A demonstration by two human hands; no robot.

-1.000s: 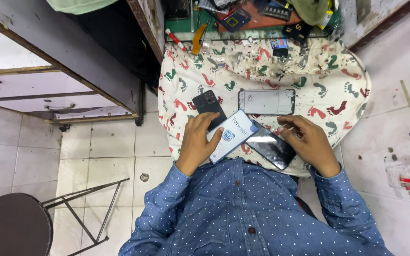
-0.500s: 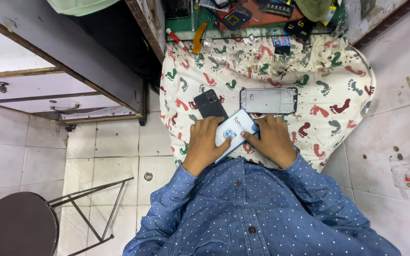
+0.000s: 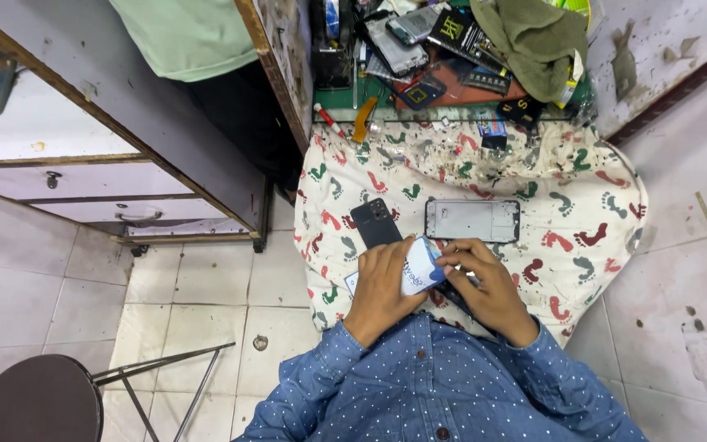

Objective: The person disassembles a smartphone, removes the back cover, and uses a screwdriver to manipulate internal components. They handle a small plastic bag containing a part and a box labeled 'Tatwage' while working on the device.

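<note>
Packet: small flat white-and-blue packet (image 3: 419, 268), pinched between both hands at the near edge of the cloth, about 6 o'clock from the grey phone frame.
Left hand (image 3: 382, 290): closed over the packet's left half, thumb side on top, fingers tucked beneath; clamped on the packet.
Right hand (image 3: 484, 282): fingertips gripping the packet's right edge, palm lying over a dark flat part (image 3: 452, 293) of which only a sliver shows; kind not clear.
Handling: judged light, thin and bendable like card or foil; likely to crease or tear if squeezed in the middle. Possibly slick on its printed face. Contents hidden, perhaps fragile.
Hold: best taken by opposite short edges, flat between thumb and finger pads, with light pressure.
Black phone (image 3: 376, 222): lying back-up on the cloth at 11 o'clock from the left hand, just beside it, tilted.
Phone frame (image 3: 473, 220): grey rectangular shell, lying flat at 12 o'clock from the right hand, near but apart.
Cloth (image 3: 583, 205): cream with red and green footprint pattern, stained, draped over the desk.
Far clutter: green rag (image 3: 533, 37) at 1 o'clock, phone parts and small boxes (image 3: 452, 41) at 12 o'clock.
Stool (image 3: 30, 405): dark round seat at 8 o'clock on the tiled floor.
</note>
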